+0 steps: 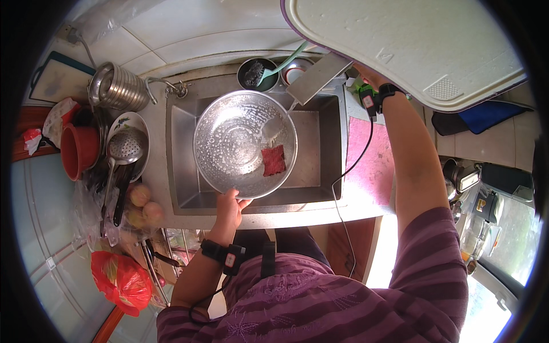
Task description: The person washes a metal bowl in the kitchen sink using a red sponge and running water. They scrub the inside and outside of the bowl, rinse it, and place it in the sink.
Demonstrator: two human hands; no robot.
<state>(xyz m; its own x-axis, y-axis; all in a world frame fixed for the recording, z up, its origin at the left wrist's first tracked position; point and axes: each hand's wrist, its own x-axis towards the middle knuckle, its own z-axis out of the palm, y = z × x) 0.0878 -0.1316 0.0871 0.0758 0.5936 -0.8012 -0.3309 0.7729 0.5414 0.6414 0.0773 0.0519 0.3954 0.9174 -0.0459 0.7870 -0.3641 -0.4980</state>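
Observation:
My left hand (229, 207) is closed on the near rim of a round metal basin (214, 143), thumb over the edge. The basin is tilted over the sink, its inside spotted with suds. In it lie a dark red scouring cloth (274, 160) and what looks like a spoon-shaped metal end (273, 131). My right hand (368, 74) reaches to the back right, beside a green object (365, 94). A big white board with a purple edge (400, 40) hides its fingers. Near that hand, a flat grey rectangular piece (319, 78) slants over the sink's far right corner.
Under the basin is a steel sink (311, 154). Behind it, a pot (251, 66) holds a scrubber with a green handle (289, 60). A skimmer (126, 146), a red pot (77, 151) and fruit (146, 206) crowd the left. A pink cloth (369, 163) lies right.

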